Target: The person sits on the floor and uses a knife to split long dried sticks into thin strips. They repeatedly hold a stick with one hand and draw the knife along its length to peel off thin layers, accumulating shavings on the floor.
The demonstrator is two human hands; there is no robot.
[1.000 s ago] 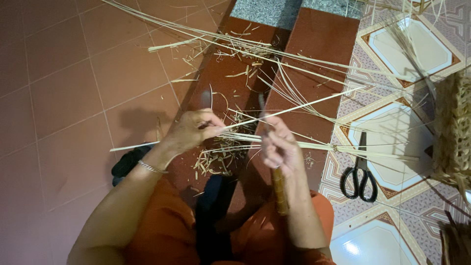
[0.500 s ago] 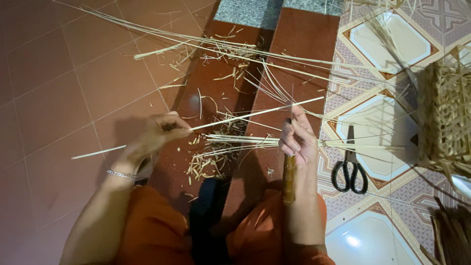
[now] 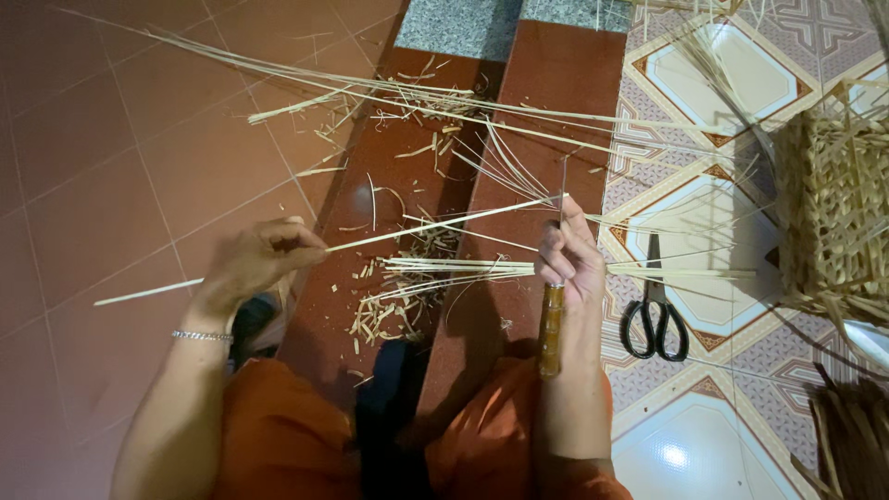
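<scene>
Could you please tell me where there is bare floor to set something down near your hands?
The red tiles left of the left hand lie bare. The step between the hands is littered with shavings, and strips, scissors and a woven basket crowd the patterned tiles beyond the right hand.

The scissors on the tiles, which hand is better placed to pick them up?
Probably the right hand: the scissors lie just beside it, while the left hand is across the step pinching the strip.

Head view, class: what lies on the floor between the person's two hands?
In the head view, a pile of shavings lies between left hand and right hand, under the strip.
</scene>
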